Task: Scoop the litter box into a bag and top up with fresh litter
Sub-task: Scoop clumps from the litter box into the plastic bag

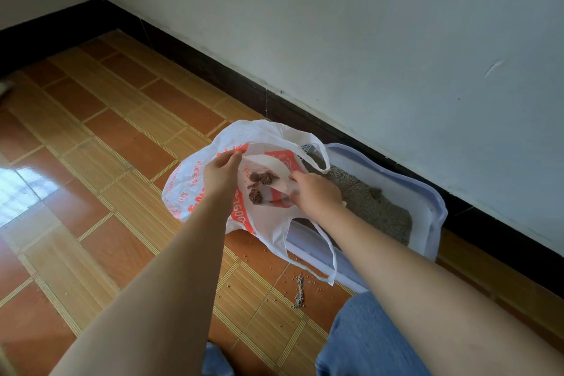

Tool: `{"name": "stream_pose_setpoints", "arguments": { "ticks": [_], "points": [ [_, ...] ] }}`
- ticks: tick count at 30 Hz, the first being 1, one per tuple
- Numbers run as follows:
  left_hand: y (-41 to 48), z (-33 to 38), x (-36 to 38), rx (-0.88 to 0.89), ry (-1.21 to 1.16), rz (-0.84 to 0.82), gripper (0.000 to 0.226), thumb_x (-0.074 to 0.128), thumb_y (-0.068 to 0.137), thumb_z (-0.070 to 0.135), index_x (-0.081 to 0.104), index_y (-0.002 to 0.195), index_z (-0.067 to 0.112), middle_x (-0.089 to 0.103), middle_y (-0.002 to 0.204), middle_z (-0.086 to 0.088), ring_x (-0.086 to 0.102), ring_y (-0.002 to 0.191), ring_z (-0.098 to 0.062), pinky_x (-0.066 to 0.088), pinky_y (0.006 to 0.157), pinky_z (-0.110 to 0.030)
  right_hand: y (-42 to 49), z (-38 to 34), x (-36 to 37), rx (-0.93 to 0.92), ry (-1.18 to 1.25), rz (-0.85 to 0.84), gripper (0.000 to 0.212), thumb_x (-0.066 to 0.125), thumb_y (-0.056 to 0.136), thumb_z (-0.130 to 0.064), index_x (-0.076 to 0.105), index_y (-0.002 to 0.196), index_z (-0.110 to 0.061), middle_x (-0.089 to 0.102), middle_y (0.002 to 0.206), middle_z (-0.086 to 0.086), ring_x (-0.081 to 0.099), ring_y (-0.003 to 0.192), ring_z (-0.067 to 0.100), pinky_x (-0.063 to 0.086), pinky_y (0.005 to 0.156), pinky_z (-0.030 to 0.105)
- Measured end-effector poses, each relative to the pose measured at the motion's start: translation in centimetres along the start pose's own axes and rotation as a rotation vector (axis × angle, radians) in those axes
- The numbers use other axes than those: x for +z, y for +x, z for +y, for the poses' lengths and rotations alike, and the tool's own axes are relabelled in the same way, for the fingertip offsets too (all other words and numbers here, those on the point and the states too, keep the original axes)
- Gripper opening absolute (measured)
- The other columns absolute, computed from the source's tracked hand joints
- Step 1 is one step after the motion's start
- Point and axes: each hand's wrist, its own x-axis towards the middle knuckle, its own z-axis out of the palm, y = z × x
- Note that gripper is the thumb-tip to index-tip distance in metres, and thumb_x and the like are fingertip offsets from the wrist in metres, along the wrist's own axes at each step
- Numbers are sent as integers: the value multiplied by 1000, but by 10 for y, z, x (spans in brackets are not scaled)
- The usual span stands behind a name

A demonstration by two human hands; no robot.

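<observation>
A white plastic bag (195,183) with red print hangs open over the near left end of the litter box (427,192). My left hand (221,172) pinches the bag's left rim and my right hand (316,192) grips its right rim, holding the mouth apart. Three brown clumps (261,183) lie inside the bag. The box is pale lavender plastic, set along the wall, with grey litter (375,207) inside. A grey scoop (308,149) pokes up behind the bag, mostly hidden.
Spilled litter pellets (299,290) are scattered on the tiled floor (106,143) in front of the box. A dark baseboard (238,82) and white wall run behind it. My knees in blue jeans (363,342) are at the bottom edge.
</observation>
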Motion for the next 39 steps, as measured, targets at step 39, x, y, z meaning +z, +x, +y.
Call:
{"name": "stream_pose_setpoints", "arguments": {
  "ticks": [39],
  "points": [
    [-10, -1, 25, 38, 122, -20, 36, 56, 91, 39, 64, 120, 19, 59, 126, -3, 55, 113, -26, 45, 99, -43, -73, 143, -8, 709, 732, -153, 34, 43, 96, -26, 51, 119, -4, 59, 77, 11, 56, 62, 20, 46, 50, 26]
  ]
}}
